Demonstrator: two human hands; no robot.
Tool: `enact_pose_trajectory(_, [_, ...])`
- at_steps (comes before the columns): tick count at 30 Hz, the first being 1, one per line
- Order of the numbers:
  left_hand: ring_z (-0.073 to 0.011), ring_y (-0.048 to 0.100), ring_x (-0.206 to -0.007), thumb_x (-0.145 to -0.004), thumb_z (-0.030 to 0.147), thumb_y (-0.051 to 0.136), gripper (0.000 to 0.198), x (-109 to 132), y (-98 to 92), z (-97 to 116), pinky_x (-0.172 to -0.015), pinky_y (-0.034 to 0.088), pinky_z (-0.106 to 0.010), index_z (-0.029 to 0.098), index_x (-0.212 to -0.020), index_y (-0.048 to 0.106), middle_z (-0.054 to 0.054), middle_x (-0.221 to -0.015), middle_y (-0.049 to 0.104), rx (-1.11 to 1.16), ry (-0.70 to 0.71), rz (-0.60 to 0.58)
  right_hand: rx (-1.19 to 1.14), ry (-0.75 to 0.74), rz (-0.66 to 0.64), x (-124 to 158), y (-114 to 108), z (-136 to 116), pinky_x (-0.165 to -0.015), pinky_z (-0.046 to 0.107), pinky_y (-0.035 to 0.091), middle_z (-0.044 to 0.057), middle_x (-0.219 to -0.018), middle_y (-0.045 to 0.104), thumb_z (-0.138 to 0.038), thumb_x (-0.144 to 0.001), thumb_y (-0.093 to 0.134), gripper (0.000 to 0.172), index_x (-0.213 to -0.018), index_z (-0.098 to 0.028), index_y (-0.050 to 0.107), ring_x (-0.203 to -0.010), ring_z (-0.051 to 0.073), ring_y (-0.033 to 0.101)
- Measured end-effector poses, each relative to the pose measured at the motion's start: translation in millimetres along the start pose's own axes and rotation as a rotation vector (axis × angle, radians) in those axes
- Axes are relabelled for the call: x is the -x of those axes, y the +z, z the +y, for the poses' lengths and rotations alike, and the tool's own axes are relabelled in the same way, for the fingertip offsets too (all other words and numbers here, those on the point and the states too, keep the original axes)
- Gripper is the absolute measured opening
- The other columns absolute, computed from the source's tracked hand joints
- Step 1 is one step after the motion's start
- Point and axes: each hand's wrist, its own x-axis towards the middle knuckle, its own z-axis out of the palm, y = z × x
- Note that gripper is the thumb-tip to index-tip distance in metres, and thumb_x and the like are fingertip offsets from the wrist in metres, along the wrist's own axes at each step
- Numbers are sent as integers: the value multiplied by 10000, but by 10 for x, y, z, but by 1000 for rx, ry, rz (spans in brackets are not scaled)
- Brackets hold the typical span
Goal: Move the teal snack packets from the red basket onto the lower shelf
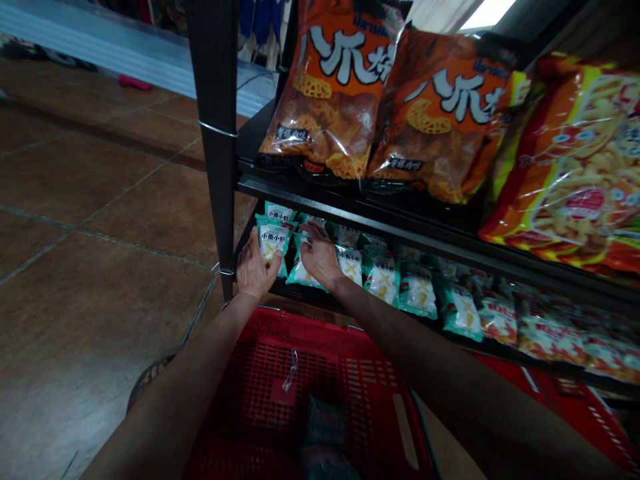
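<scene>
My left hand (254, 268) is at the left end of the lower shelf, its fingers behind and its thumb in front of a small green-and-white snack bag (272, 239), which it grips upright. Just to the right, my right hand (321, 257) reaches over another green-and-white bag (304, 268), fingers curled against its top and right side. Whether those fingers grip the bag is hard to make out. More bags of the same kind (382, 277) stand in a row to the right of my hands.
Below my arms is a red basket (260, 333) with a few green packets (326, 421) inside. A black shelf post (213, 133) rises left of my hands. Large orange snack bags (335, 87) fill the upper shelf, whose black edge (400, 220) runs above my hands. Another red basket (550, 393) is at right.
</scene>
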Motion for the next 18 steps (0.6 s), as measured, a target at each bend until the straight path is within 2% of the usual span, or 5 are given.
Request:
enact_pose_trajectory(7, [-286, 429, -1248, -839, 471, 430, 748, -61, 26, 7, -1010, 368, -425, 54, -1414, 195, -216, -1354, 442, -32, 1, 1, 53, 12, -16, 33, 15, 40, -1047, 398, 379, 121, -1246, 540, -58, -716, 433, 420, -1099, -133, 590, -1206, 229, 475])
enact_pose_trajectory(14, [-286, 361, -1304, -828, 488, 452, 773, -79, 39, -37, -1037, 338, -439, 69, -1416, 177, -215, -1422, 353, 31, 23, -6, 7, 18, -56, 90, 99, 57, -1009, 382, 422, 92, -1282, 509, -55, -717, 446, 438, -1120, -175, 568, -1182, 202, 493])
enact_pose_trajectory(18, [-290, 378, -1293, -817, 504, 462, 787, -78, 44, -59, -1031, 346, -440, 68, -1411, 187, -217, -1415, 363, 52, 36, -10, 38, -10, -29, 139, 128, 51, -1060, 404, 361, 107, -1281, 512, -57, -725, 449, 421, -1115, -152, 575, -1230, 223, 453])
